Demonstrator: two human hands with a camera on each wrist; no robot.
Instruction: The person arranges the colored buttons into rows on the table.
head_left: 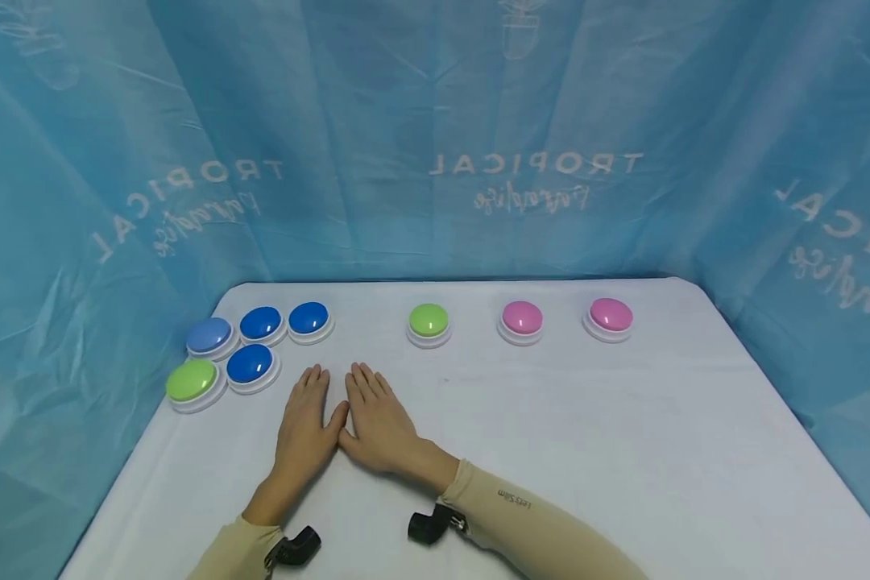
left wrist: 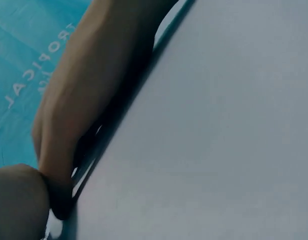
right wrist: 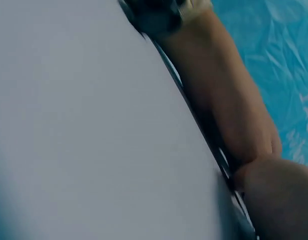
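Note:
Both bare hands rest palm down on the white table, left of its middle. The left hand (head_left: 303, 435) has its fingers straight, pointing away from the body. Beside it lies the right hand (head_left: 379, 423), also with straight fingers, and the two thumbs meet or nearly meet. Neither hand holds anything. Just beyond the left fingertips stand a blue push button (head_left: 250, 364) and another blue push button (head_left: 308, 318), each on a white base. A green push button (head_left: 428, 321) stands up and right of the right hand. The wrist views are dark and show only parts of the hands.
At the table's left edge are a green button (head_left: 191, 380), a light blue button (head_left: 209, 335) and a blue button (head_left: 260, 323). Two pink buttons, one nearer (head_left: 522, 317) and one farther right (head_left: 611, 314), stand along the back. A blue printed curtain (head_left: 377, 217) surrounds the table (head_left: 587, 451).

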